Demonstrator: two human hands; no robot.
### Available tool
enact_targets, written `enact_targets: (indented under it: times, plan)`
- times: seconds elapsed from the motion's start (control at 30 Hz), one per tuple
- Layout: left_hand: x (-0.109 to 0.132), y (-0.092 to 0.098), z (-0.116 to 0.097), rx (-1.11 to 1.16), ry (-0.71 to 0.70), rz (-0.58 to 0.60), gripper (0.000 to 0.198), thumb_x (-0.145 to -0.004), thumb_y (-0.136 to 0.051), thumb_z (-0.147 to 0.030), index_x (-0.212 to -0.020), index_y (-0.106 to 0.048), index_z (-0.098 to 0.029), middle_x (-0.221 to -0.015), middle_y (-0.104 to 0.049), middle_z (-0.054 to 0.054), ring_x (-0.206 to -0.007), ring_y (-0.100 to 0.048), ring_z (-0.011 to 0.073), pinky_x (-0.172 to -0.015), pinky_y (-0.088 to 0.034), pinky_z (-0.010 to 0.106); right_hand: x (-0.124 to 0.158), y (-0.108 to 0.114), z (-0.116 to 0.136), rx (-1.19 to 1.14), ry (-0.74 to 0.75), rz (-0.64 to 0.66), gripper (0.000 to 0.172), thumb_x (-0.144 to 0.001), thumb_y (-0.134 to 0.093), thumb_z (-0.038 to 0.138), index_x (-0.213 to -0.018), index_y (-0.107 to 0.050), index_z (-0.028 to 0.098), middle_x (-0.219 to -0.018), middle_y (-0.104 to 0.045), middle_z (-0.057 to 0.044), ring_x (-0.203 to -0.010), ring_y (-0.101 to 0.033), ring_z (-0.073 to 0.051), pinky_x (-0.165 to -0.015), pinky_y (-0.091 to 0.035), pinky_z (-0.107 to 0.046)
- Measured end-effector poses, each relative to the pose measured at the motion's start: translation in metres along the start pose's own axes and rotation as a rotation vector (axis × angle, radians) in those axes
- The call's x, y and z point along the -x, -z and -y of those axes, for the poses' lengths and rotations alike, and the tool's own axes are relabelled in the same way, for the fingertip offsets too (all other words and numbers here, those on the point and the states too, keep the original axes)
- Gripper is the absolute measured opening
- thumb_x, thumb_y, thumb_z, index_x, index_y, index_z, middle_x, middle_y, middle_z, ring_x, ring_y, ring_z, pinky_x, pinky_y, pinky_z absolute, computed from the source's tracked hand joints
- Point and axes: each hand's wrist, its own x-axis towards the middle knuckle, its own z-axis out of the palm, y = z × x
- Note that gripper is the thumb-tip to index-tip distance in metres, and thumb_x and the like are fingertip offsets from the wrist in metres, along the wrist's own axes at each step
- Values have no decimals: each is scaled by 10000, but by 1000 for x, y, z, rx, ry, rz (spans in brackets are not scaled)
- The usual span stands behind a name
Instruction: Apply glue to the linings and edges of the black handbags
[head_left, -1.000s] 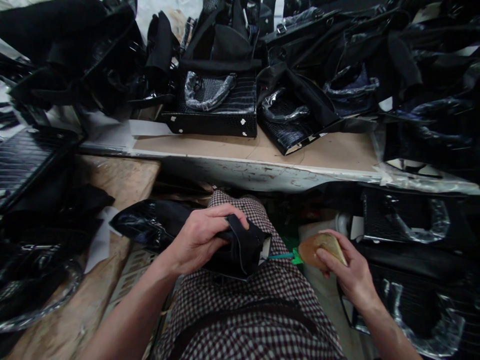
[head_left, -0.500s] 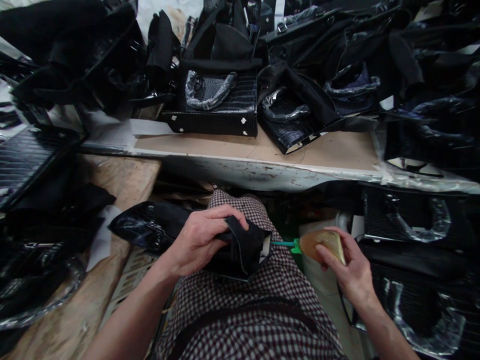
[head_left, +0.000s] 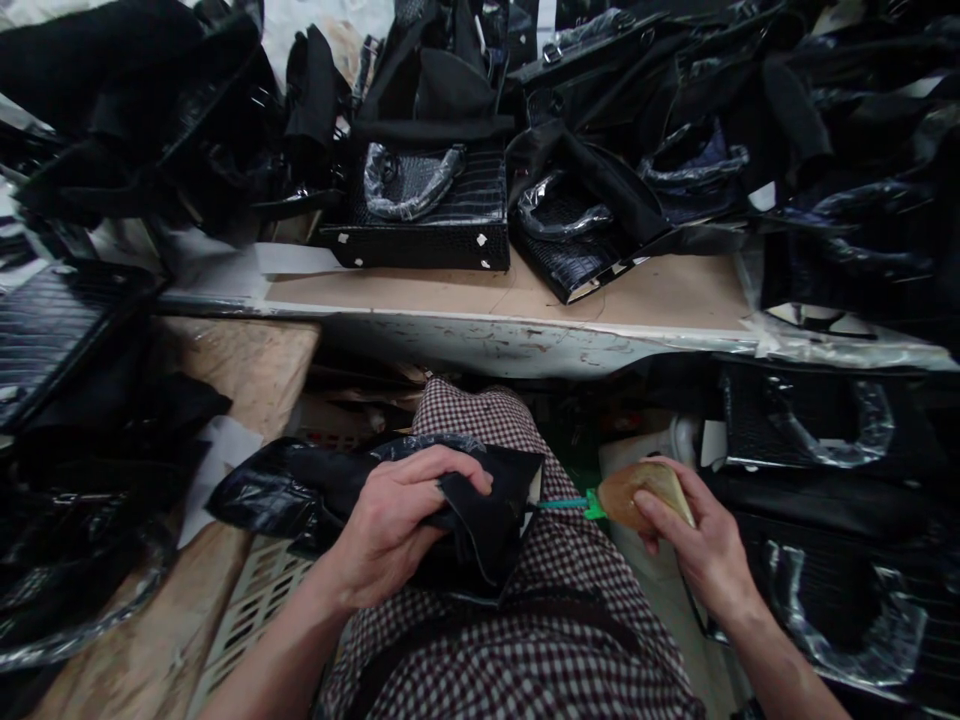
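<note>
Across my lap lies a black handbag [head_left: 491, 500], its open edge turned to the right and a pale strip showing there. My left hand [head_left: 409, 510] is closed around a folded flap of its black material. In my right hand [head_left: 694, 525] is a squeeze bottle [head_left: 637, 493] of amber liquid, lying sideways, with a green cap and a thin teal nozzle [head_left: 564, 503]. The nozzle points left and its tip is at the bag's pale edge; whether it touches cannot be made out. My right thumb presses on the bottle's side.
Ahead, a workbench [head_left: 450, 295] carries several black crocodile-pattern handbags [head_left: 439, 200] with plastic-wrapped handles. More bags lie on a brown-covered surface [head_left: 277, 350] at left and in a stack [head_left: 832, 420] at right. A slatted pale crate [head_left: 255, 600] stands by my left forearm.
My left hand and the bag have shifted slightly downward, and the bag's flap and open edge have turned. The bottle stays at the edge, its nozzle now slightly lower.
</note>
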Motion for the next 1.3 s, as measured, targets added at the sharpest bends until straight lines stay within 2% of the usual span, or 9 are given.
enact_targets:
  times: [0.23, 0.43, 0.6, 0.87, 1.0, 1.1, 1.3]
  plan:
    - [8, -10, -5, -16, -45, -21, 206, -1003, -468, -225, -946, -655, -159, -960, -716, 103, -907, -700, 193, -808, -553, 276, 8, -5, 9, 52, -33, -34, 631, -684, -806, 575, -1129, -616, 171, -837, -647, -23, -443, -528, -138, -385, -492, -281]
    - [10, -13, -10, -23, -42, -42, 193, -993, -485, -205, -905, -652, -165, -918, -724, 95, -869, -711, 184, -778, -560, 259, 16, 1, 0, -55, -58, 28, 548, -744, -810, 521, -1146, -623, 199, -808, -648, -5, -453, -521, -142, -370, -463, -268]
    - [13, -14, -8, -33, -39, -20, 220, -1009, -465, -246, -936, -656, -163, -948, -723, 103, -893, -707, 185, -787, -557, 261, 25, 3, -4, -151, -97, 42, 551, -735, -833, 489, -1159, -632, 201, -835, -651, -17, -497, -530, -153, -373, -454, -261]
    - [14, -16, -6, -39, -27, -13, 190, -986, -474, -173, -930, -656, -172, -978, -721, 95, -920, -702, 188, -810, -561, 280, 50, -7, 9, -231, -153, 56, 510, -735, -810, 502, -1123, -648, 212, -858, -650, -43, -539, -529, -175, -358, -427, -249]
    - [13, -15, -6, -29, -20, -4, 174, -967, -495, -142, -961, -668, -166, -983, -720, 96, -929, -701, 190, -828, -559, 278, 50, -8, 6, -273, -151, 50, 515, -737, -822, 482, -1135, -639, 211, -858, -649, -42, -530, -527, -169, -355, -430, -248]
    - [13, -15, -4, -27, -23, -6, 179, -970, -495, -143, -950, -671, -166, -979, -724, 96, -927, -702, 192, -835, -563, 285, 42, -4, -2, -228, -123, 29, 530, -719, -836, 478, -1131, -634, 213, -850, -653, -37, -510, -537, -173, -359, -457, -271]
    - [12, -14, -3, -28, -19, -17, 172, -985, -502, -194, -965, -672, -172, -975, -725, 92, -922, -705, 192, -833, -567, 285, 31, -2, -2, -24, -36, -99, 541, -698, -826, 524, -1102, -642, 213, -860, -679, -36, -508, -574, -176, -378, -508, -275]
